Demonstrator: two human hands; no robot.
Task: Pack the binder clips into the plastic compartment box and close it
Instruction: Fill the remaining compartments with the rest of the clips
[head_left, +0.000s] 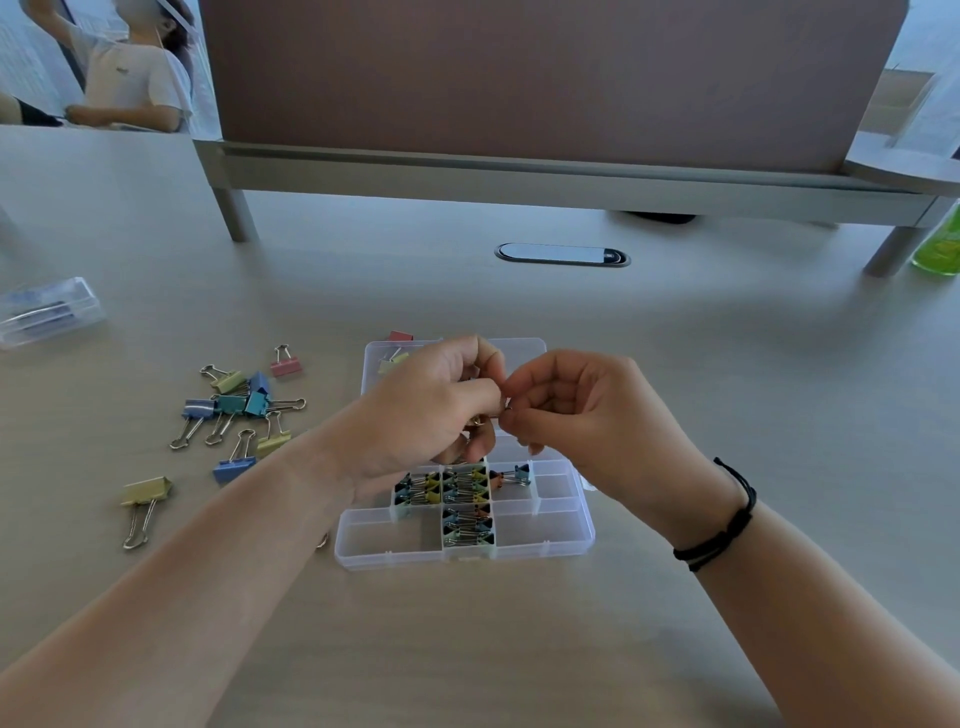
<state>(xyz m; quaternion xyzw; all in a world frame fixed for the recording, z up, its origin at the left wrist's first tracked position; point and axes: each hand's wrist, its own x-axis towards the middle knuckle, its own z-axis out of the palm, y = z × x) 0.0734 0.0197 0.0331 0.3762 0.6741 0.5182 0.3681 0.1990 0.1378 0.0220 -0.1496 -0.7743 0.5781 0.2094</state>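
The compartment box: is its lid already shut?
No, the compartment box lies open on the table, its lid folded back behind both hands and clips visible in its compartments.

One head-worn wide-angle view looks forward and down, close over the table (519, 649)

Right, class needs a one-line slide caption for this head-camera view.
Both hands pinch a small clip above the open compartment box; larger binder clips wait on the table.
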